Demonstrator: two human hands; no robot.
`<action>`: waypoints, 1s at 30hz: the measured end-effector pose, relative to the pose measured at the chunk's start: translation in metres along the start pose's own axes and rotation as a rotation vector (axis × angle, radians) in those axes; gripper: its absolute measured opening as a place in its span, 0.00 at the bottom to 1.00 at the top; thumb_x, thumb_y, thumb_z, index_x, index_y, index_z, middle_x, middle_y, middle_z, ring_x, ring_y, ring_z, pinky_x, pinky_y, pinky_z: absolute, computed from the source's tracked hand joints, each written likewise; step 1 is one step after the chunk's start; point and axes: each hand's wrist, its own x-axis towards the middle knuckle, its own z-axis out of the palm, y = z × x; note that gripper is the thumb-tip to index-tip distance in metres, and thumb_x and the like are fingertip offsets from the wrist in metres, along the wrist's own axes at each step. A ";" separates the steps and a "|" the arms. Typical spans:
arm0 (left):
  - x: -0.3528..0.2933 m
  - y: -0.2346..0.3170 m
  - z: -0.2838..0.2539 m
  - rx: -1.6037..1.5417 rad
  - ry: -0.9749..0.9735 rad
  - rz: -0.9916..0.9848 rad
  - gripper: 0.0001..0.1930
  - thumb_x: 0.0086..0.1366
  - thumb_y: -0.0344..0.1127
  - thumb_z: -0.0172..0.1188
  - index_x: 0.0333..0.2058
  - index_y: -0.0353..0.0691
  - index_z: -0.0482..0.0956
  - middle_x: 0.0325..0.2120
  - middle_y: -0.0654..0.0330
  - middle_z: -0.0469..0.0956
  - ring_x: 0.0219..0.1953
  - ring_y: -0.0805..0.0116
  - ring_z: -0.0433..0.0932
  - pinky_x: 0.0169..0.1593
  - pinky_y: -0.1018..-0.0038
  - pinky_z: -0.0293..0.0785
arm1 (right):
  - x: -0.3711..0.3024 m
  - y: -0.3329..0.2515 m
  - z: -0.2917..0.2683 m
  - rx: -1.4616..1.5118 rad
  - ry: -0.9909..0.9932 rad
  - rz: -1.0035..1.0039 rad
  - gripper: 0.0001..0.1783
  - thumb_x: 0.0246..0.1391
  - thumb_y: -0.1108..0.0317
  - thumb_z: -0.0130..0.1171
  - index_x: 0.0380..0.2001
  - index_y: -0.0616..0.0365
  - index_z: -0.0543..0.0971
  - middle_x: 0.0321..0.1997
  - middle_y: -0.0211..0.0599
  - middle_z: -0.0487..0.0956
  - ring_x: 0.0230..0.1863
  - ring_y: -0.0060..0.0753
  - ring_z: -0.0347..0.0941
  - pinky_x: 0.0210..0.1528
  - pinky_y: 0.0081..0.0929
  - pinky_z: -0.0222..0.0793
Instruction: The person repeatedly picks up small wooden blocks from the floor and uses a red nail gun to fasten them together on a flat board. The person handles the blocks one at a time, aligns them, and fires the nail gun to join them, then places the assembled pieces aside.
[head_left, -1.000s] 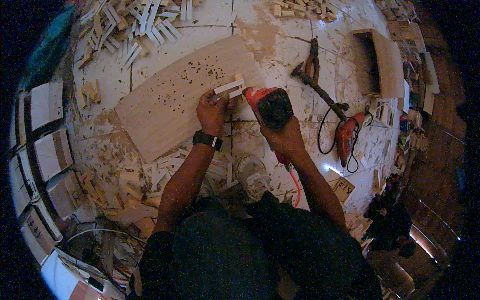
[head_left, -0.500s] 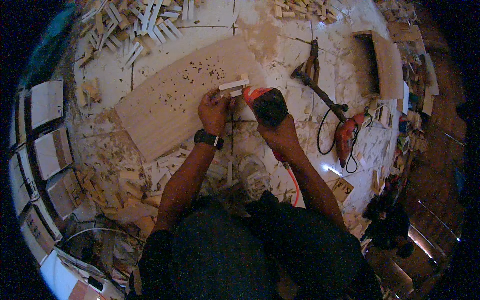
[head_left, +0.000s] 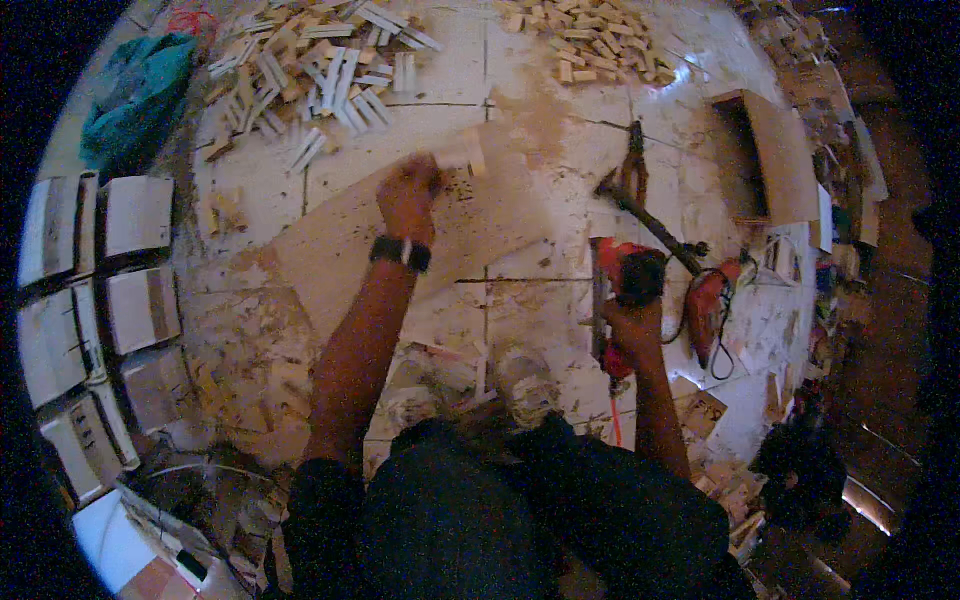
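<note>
My left hand (head_left: 408,200), with a dark watch on the wrist, is closed on a small joined wooden piece (head_left: 474,156) of pale strips and a block, smeared by motion. It hovers above a flat wooden board (head_left: 345,235) strewn with small dark bits. Lower on the right, my right hand (head_left: 638,335) is wrapped round the grip of a red and black nail gun (head_left: 640,272). A red air hose (head_left: 616,425) runs down from its handle.
Far left lies a heap of joined wooden strips (head_left: 345,85); loose blocks (head_left: 590,45) are piled to its right. A hammer (head_left: 655,225), a red drill (head_left: 703,315) and a wooden box (head_left: 775,160) stand right. White panels (head_left: 140,215) and green cloth (head_left: 135,100) lie left.
My hands have parted: the nail gun has moved right and down, away from the wooden piece. My left hand has lifted the piece slightly farther away. The view has shifted.
</note>
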 end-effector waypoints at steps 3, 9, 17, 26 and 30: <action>0.058 -0.001 -0.038 -1.371 0.253 -0.019 0.18 0.58 0.28 0.55 0.48 0.34 0.66 0.33 0.54 0.75 0.34 0.61 0.77 0.39 0.66 0.77 | -0.004 -0.006 0.002 0.236 0.059 -0.035 0.10 0.58 0.64 0.42 0.35 0.59 0.68 0.32 0.40 0.66 0.39 0.39 0.61 0.49 0.37 0.57; -0.008 -0.079 -0.088 -0.815 0.234 -0.064 0.25 0.59 0.32 0.56 0.53 0.32 0.62 0.45 0.52 0.70 0.47 0.63 0.71 0.47 0.69 0.73 | -0.005 0.006 -0.001 0.022 0.085 -0.093 0.12 0.60 0.64 0.40 0.35 0.61 0.68 0.36 0.38 0.68 0.43 0.38 0.62 0.51 0.35 0.56; -0.291 -0.245 -0.183 0.949 0.482 -0.478 0.27 0.56 0.42 0.56 0.52 0.33 0.66 0.47 0.45 0.71 0.50 0.47 0.68 0.53 0.55 0.64 | -0.018 0.005 -0.005 0.559 0.095 0.154 0.08 0.49 0.66 0.58 0.31 0.56 0.73 0.17 0.32 0.73 0.15 0.26 0.67 0.17 0.26 0.64; -0.324 -0.278 -0.225 0.867 0.044 -0.616 0.28 0.53 0.54 0.57 0.44 0.36 0.71 0.41 0.46 0.74 0.44 0.45 0.72 0.46 0.56 0.70 | -0.003 0.025 0.018 0.330 0.106 0.060 0.12 0.39 0.73 0.58 0.32 0.58 0.71 0.26 0.31 0.73 0.23 0.25 0.68 0.25 0.26 0.66; -0.355 -0.326 -0.254 0.761 -0.215 -0.572 0.24 0.49 0.54 0.60 0.35 0.39 0.75 0.33 0.48 0.77 0.37 0.47 0.75 0.40 0.58 0.73 | -0.012 0.035 0.015 0.500 0.221 0.078 0.14 0.35 0.77 0.57 0.31 0.57 0.72 0.26 0.28 0.71 0.25 0.24 0.66 0.27 0.25 0.65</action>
